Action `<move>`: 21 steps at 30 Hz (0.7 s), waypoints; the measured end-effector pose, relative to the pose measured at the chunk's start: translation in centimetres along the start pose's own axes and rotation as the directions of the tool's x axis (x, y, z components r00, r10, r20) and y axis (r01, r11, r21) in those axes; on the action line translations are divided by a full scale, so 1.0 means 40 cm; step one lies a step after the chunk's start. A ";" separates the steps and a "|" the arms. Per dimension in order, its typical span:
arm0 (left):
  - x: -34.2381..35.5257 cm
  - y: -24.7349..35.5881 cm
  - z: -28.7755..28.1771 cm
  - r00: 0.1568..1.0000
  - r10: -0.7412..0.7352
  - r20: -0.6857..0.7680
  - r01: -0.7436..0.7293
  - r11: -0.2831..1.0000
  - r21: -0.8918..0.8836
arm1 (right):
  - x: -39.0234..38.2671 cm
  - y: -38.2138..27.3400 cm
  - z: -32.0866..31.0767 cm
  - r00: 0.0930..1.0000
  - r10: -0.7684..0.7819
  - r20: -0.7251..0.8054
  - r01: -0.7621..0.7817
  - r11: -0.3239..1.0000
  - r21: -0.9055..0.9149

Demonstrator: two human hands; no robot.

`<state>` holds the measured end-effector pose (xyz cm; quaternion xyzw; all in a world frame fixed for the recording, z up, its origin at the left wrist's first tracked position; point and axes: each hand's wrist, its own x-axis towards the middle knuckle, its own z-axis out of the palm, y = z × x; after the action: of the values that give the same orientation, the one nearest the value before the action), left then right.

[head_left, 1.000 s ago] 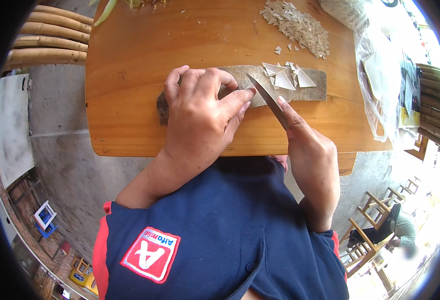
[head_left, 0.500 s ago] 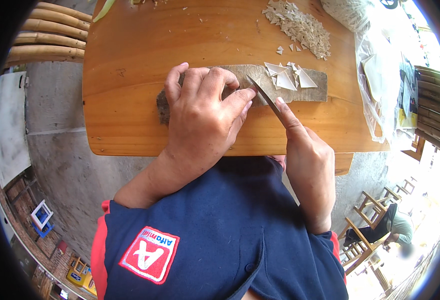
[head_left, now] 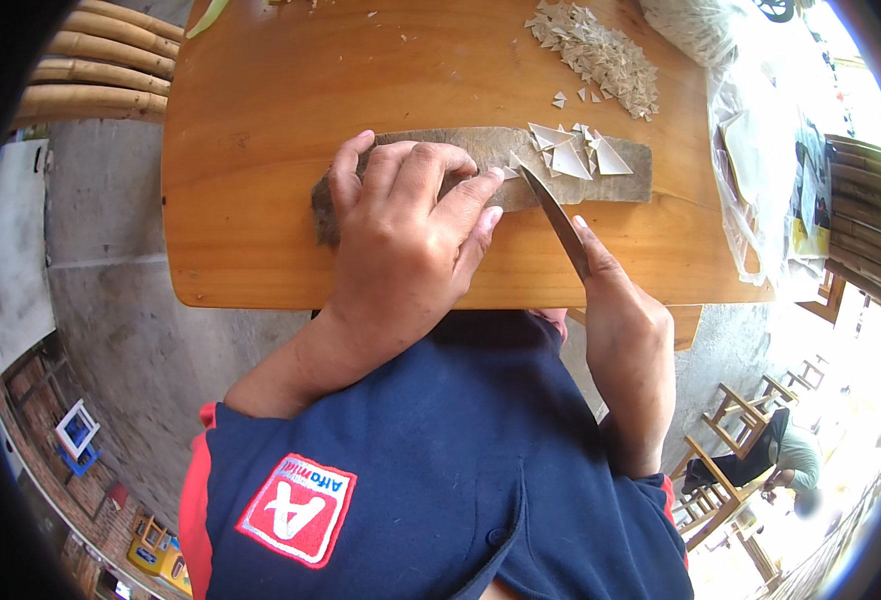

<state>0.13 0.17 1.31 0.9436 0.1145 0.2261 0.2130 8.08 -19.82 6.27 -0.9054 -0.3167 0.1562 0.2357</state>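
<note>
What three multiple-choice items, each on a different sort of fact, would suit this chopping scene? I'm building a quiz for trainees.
1. Where does the heap of small pale cut pieces lie?
A. far right part of the orange-brown wooden table
B. on the floor
C. under the left hand

2. What colour is the person's shirt?
A. white
B. dark blue with red trim
C. green

3. What is the right hand doing?
A. lying flat and open
B. gripping a metal-bladed knife
C. holding a cup

Key: 1 A, the heap sits by the far right edge; 2 B, navy cloth; 3 B, blade slants to the long grey-brown board beside the left hand.

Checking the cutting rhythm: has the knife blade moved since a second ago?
Cannot tell: the knife tip sits beside the same cut pieces on the board.
</note>
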 end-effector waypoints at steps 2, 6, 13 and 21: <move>-0.004 0.001 -0.001 1.000 -0.003 0.008 0.003 1.000 -0.004 | 0.001 -0.003 0.003 1.000 0.011 -0.010 -0.011 0.999 0.034; -0.008 0.001 -0.004 1.000 -0.002 0.024 0.002 1.000 -0.011 | 0.002 -0.019 -0.009 1.000 0.018 0.005 -0.018 0.999 0.036; -0.009 0.001 0.000 0.999 0.012 0.037 -0.013 1.000 0.019 | 0.003 -0.013 0.018 0.998 -0.057 0.033 0.058 0.998 -0.010; -0.008 -0.001 0.002 0.999 0.020 0.033 -0.020 1.000 0.013 | 0.006 -0.022 0.012 0.998 -0.053 0.035 0.055 0.996 -0.074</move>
<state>-0.12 0.09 1.09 0.9497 0.1029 0.2120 0.2065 7.62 -18.90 6.29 -0.9020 -0.3506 0.1526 0.2005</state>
